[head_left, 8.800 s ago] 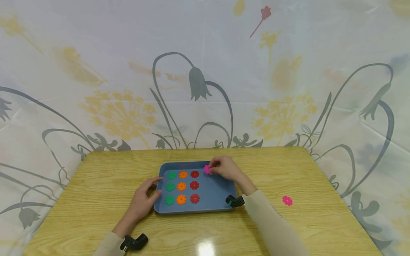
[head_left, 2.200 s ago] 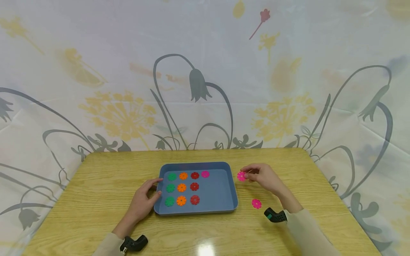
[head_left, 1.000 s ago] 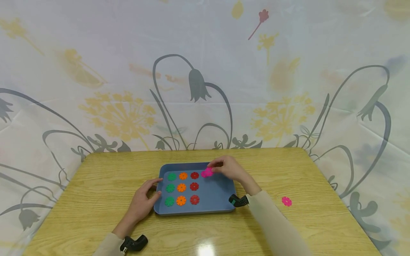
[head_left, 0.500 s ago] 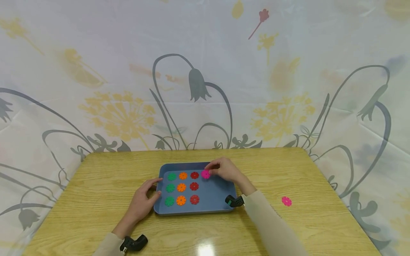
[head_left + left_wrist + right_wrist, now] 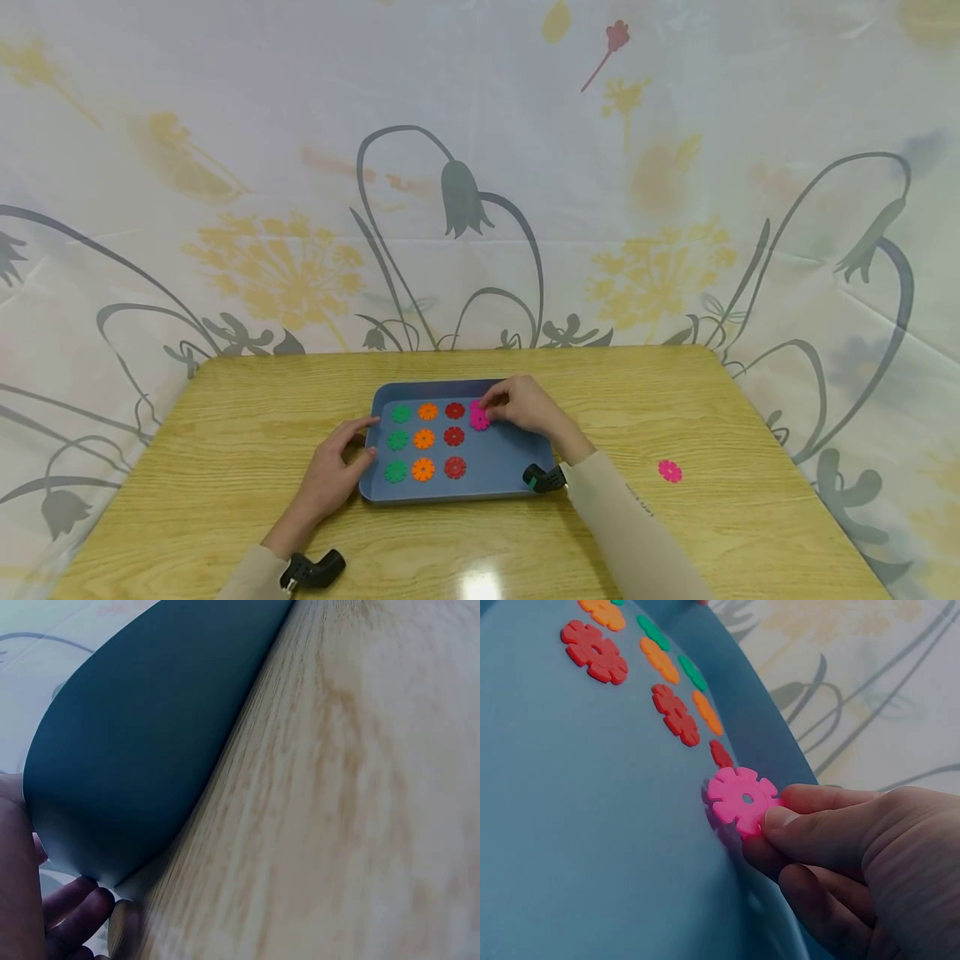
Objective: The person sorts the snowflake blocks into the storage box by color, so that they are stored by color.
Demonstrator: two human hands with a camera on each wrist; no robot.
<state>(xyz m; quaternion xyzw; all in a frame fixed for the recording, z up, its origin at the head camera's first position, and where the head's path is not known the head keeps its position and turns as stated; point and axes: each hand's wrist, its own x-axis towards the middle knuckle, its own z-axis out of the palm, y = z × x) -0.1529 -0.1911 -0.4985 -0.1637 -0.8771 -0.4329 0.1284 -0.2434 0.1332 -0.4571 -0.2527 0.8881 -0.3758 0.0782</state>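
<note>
A blue rectangular tray (image 5: 510, 467) bears notched plastic flower discs: a green column (image 5: 397, 439), an orange column (image 5: 423, 438) and a red column (image 5: 453, 436). Over its right part, my right hand (image 5: 523, 406) pinches a pink notched disc (image 5: 735, 793) between thumb and fingers, tilted just above the tray floor. Behind it in the head view, a second pink disc at the column's top is mostly hidden. My left hand (image 5: 335, 468) holds the tray's left side, thumb and forefinger over the rim; in the left wrist view some fingers (image 5: 79, 911) curl at the tray's underside.
One loose pink disc (image 5: 671, 471) lies on the wooden table (image 5: 247, 417) right of the tray. A patterned cloth (image 5: 480, 275) hangs behind the table's back edge. Each wrist wears a black camera (image 5: 313, 570).
Since 2.2 s ago my right hand has brought the pink disc from beside the tray to its top right area, then slightly nearer over the last half second. My left hand stays put.
</note>
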